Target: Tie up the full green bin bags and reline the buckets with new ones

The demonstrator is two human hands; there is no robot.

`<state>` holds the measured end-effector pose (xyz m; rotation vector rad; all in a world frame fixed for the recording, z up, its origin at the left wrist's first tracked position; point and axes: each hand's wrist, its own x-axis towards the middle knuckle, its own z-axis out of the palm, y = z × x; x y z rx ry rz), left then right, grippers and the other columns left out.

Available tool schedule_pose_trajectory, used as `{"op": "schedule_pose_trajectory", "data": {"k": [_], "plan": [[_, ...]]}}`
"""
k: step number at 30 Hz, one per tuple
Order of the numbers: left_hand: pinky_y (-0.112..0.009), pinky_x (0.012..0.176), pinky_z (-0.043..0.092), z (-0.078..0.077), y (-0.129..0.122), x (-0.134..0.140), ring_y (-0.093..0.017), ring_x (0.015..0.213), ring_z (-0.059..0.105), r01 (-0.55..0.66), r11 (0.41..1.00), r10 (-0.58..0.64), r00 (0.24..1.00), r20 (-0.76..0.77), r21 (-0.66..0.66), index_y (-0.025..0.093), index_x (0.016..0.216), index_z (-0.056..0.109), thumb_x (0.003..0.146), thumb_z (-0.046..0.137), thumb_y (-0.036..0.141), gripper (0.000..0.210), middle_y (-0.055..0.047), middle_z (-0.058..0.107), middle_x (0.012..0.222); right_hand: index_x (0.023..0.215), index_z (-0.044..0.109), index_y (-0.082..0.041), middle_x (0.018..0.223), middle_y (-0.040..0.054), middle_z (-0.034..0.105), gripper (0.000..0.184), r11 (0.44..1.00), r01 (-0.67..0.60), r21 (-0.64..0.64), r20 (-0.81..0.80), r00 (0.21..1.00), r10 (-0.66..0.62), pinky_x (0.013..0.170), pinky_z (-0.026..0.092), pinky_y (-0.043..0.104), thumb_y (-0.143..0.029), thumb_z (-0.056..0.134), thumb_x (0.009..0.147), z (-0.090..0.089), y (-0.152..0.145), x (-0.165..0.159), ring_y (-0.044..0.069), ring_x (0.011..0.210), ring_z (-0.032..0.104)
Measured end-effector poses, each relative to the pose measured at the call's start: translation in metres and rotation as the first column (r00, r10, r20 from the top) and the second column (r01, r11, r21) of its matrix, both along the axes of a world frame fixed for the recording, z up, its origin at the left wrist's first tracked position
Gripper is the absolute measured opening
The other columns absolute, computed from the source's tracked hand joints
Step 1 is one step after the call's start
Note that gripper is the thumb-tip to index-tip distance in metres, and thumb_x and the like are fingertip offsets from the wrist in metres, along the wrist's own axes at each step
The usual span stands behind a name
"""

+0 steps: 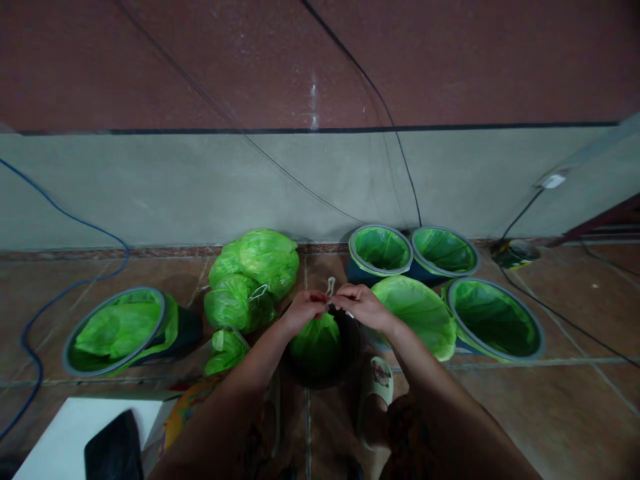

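Observation:
Between my feet, a green trash bag (316,343) sits in a dark bin (353,343), its top gathered up. My left hand (306,311) and my right hand (364,305) meet just above it, both with fingers pinched on its white drawstring (331,286). A loop of the string sticks up between the hands, and a short white end shows under my right fingers. How the string is tied cannot be made out. Close to my left forearm, several filled green bags (267,263) are heaped on the floor.
Lined bins stand to the right: two by the wall (381,250), (445,252), one wide green-lined bin (415,317) and a tilted bin (493,320). Another bin (117,330) lies tipped at left. A phone (114,447) rests on a white surface (55,440). Cables (75,287) cross floor and wall.

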<state>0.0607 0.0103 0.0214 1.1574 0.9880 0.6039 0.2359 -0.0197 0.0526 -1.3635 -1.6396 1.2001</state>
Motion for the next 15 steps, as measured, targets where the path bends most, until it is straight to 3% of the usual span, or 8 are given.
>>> {"op": "schedule_pose_trajectory", "data": {"k": [3,7,9,11,15], "plan": [[-0.020,0.053,0.038,-0.001,-0.002,0.001,-0.008,0.054,0.047,0.191,0.976,-0.188,0.982,-0.034,0.108,0.013,0.071,0.064,0.067,0.070,0.033,0.021,0.003,0.055,0.060,0.062,0.063,-0.017,0.075,0.0029,0.059,0.036,0.998,0.007,0.062,-0.079,0.997,-0.002,0.068,0.042,0.025,-0.047,0.060,0.082,0.001,0.001,-0.005,0.014,0.077,0.055],[-0.020,0.053,0.038,-0.001,-0.003,0.003,-0.008,0.054,0.047,0.262,0.931,-0.253,0.965,-0.067,0.256,0.015,0.074,0.060,0.082,0.058,0.042,0.029,0.002,0.058,0.066,0.089,0.059,-0.019,0.069,-0.0018,0.054,0.047,0.979,0.021,-0.204,-0.235,0.969,-0.070,0.046,0.036,0.021,-0.063,0.045,0.086,-0.004,-0.002,-0.011,0.010,0.055,0.051],[-0.020,0.051,0.038,-0.002,-0.002,0.003,-0.008,0.052,0.047,0.259,0.923,-0.247,0.966,-0.078,0.285,0.015,0.078,0.059,0.086,0.053,0.042,0.028,0.003,0.057,0.064,0.096,0.055,-0.019,0.069,-0.0026,0.054,0.050,0.960,0.009,-0.281,-0.237,0.968,-0.079,0.041,0.033,0.019,-0.065,0.038,0.088,-0.009,-0.003,-0.013,0.009,0.050,0.050],[-0.019,0.049,0.038,-0.004,-0.001,0.004,-0.008,0.049,0.046,0.228,0.933,-0.208,0.973,-0.101,0.278,0.016,0.080,0.059,0.087,0.052,0.038,0.024,0.004,0.054,0.059,0.095,0.055,-0.018,0.072,-0.0013,0.056,0.047,0.964,-0.013,-0.267,-0.154,0.988,-0.029,0.043,0.035,0.019,-0.061,0.037,0.090,-0.014,-0.004,-0.012,0.009,0.051,0.051],[-0.019,0.048,0.041,-0.008,0.001,0.004,-0.008,0.046,0.049,0.084,0.975,-0.065,0.993,-0.095,0.205,0.016,0.085,0.062,0.082,0.055,0.026,0.012,0.006,0.054,0.054,0.090,0.064,-0.016,0.076,0.0022,0.064,0.027,0.995,0.022,-0.095,0.204,0.979,-0.002,0.057,0.041,0.022,-0.038,0.047,0.089,-0.019,-0.002,-0.007,0.011,0.062,0.055]]}}
